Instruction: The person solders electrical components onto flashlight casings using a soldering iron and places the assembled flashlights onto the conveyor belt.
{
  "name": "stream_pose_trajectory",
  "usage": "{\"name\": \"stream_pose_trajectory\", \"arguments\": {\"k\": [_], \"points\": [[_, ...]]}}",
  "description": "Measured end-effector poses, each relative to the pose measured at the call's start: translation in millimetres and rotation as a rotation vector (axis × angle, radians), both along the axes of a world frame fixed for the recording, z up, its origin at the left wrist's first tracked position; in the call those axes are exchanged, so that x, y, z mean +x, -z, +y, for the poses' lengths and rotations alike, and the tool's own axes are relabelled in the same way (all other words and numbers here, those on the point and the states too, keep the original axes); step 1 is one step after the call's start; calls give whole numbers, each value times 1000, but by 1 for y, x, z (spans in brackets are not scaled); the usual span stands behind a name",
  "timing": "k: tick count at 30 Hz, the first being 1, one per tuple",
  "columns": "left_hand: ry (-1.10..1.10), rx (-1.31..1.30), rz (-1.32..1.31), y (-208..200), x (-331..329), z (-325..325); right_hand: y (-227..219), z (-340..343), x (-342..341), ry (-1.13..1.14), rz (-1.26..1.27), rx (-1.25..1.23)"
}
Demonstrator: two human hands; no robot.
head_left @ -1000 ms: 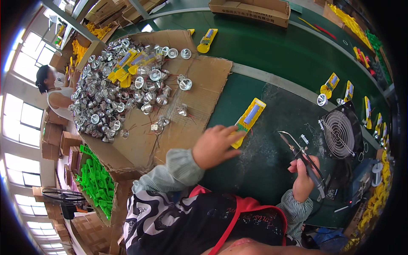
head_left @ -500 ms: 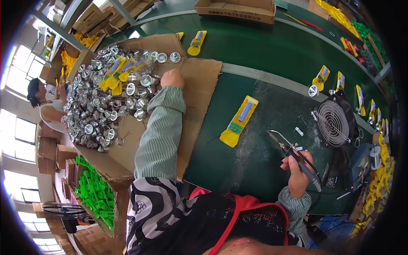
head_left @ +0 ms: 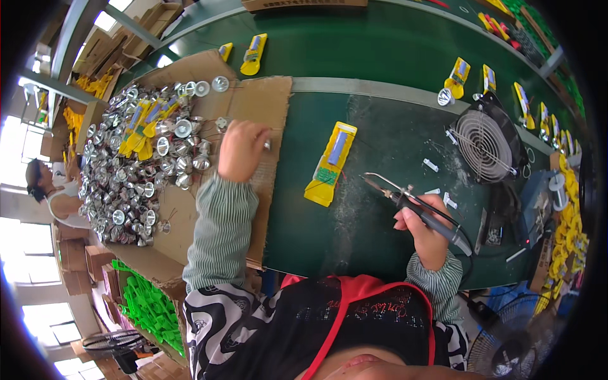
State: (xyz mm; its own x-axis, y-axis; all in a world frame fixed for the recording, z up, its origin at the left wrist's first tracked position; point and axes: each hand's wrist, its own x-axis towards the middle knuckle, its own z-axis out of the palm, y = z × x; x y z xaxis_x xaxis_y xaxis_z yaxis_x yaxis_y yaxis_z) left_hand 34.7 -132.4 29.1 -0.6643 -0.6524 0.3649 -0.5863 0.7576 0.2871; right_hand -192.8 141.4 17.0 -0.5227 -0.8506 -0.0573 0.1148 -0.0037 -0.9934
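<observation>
Back from the reflector pile (head_left: 136, 171), my left hand (head_left: 242, 151) pinches one reflector; right hand (head_left: 425, 231) grips the soldering iron (head_left: 423, 212); seat it squarely on the yellow housing (head_left: 331, 163).

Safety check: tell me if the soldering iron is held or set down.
Held: the right hand grips the soldering iron, tip raised over the green table.

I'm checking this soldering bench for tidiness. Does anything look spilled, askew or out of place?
Nothing is clearly damaged. The silver reflector cups lie in a loose heap across the cardboard sheet, a few strays near the left hand. The yellow casing lies aslant. The right hand holds the soldering iron.
</observation>
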Motion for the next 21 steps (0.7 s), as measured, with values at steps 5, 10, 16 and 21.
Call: {"name": "stream_pose_trajectory", "arguments": {"k": [5,10,16,21], "points": [[167,177,5,8,-22,74,-5,-7,2,-14,-59,43],[120,266,26,32,-24,95,0,-17,7,-146,-52,-35],[67,354,50,37,-28,96,4,-35,11,-209,-51,-21],[59,363,40,36,-30,94,10,-41,14,-200,-85,5]]}}
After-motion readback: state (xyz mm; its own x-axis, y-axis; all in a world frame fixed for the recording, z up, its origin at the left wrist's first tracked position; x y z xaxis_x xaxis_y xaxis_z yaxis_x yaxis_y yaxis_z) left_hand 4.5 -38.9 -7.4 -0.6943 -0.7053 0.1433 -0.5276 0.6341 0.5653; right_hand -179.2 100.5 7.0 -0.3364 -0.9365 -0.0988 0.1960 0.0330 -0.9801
